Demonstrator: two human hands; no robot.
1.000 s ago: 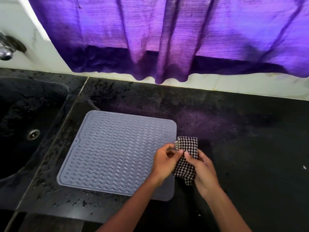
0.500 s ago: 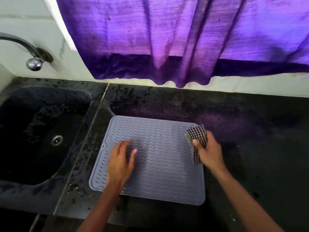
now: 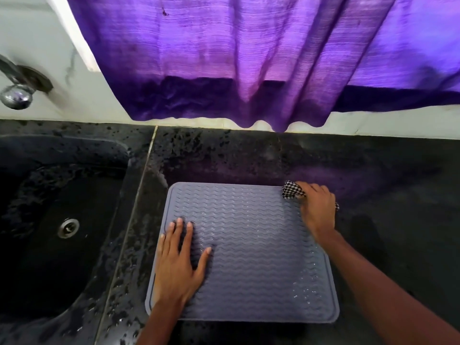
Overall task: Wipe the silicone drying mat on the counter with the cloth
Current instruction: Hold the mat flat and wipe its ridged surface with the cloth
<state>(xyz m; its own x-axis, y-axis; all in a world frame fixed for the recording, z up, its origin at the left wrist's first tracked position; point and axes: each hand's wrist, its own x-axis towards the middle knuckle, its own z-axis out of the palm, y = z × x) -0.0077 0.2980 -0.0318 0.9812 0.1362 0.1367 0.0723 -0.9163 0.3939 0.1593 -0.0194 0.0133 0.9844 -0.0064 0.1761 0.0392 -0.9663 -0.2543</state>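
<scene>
Hanging behind: purple curtain, darker along its hem, over a white wall.
Surface: black speckled stone counter, wet with droplets near the sink seam.
Basin: black sink, at the left.
Mat: grey silicone drying mat, wavy-ridged, flat on the counter beside the sink.
Steadying: left hand, fingers straight and spread, pressing the mat's near-left part.
Wiping: right hand, curled around the checked cloth at the mat's far-right corner.
Metal: chrome tap; steel drain.
</scene>
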